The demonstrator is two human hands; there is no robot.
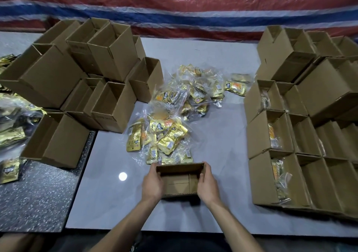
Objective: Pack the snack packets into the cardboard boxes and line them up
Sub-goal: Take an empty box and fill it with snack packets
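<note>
1. Left hand (pixel 152 184), right hand (pixel 208 186). Nearest the wearer, one at each short end of the held box (pixel 179 182). The fingers of both curl round the end walls and grip them, which probably keeps the box square and mouth-up for filling.

2. Held box. Cardboard, flaps open, inside bare. It sits low over the white table (pixel 222 184); whether it touches the top cannot be told. It is set just short of the packets, so the reach for the next one would be small.

3. Snack packets (pixel 164 137). Gold pouches in clear wrappers, heaped loosely at the table's middle, just beyond the held box. A second scatter (pixel 201 91) lies farther back. None is in a hand.

4. Packed boxes (pixel 271 135). On the right, open-topped and touching side by side in rows. Packets stand on edge in several, and others farther right are hard to read. Judged to be the line-up the task asks for, which the held box would join once filled.

5. Empty boxes (pixel 110 106). On the left, stacked and tipped at mixed angles, apparently a supply pile and not a finished row.

6. Stray packets (pixel 11 133). Far left, on a dark speckled surface (pixel 38 199); blurred.

7. Striped tarpaulin (pixel 174 3). Backdrop in red, white and blue.
</note>
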